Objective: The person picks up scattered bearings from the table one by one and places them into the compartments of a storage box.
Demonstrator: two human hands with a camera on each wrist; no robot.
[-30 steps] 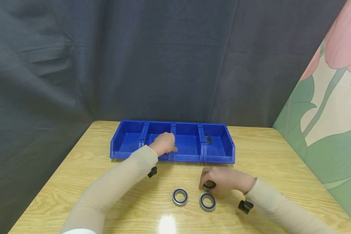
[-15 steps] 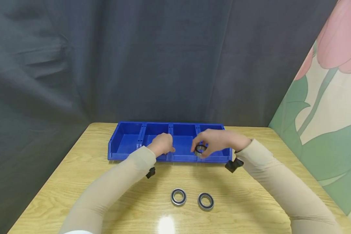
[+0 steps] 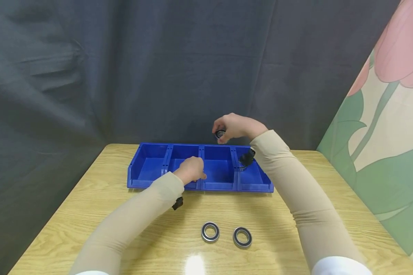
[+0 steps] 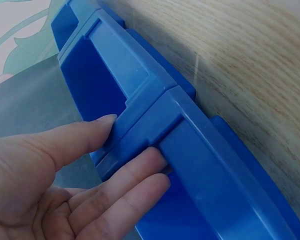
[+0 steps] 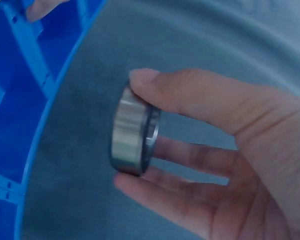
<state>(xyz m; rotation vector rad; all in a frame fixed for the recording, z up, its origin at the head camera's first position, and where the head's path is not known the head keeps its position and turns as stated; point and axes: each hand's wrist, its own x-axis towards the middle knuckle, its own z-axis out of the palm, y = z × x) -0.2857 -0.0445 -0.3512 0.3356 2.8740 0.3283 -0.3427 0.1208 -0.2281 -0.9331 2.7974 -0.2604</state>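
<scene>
My right hand (image 3: 236, 126) holds a ball bearing (image 3: 220, 134) in the air above the back edge of the blue bins. In the right wrist view, thumb and fingertips pinch the shiny outer ring of this bearing (image 5: 128, 136). My left hand (image 3: 191, 169) is at the divider between the two middle bins. The left wrist view has its thumb on one side of that blue divider (image 4: 135, 125) and its fingers on the other, pinching it. Two more bearings, left (image 3: 210, 232) and right (image 3: 242, 237), lie flat on the table.
Several blue bins (image 3: 218, 186) stand joined in a row at the back of the wooden table (image 3: 99, 198). The rightmost one contains a bearing (image 3: 242, 167), partly covered by the right wrist's black camera (image 3: 247, 157). A dark curtain (image 3: 179, 76) hangs behind.
My right hand has picked up a bearing from the table and carried it up and away, over the bins to their back edge. The left hand has stayed on the divider.
</scene>
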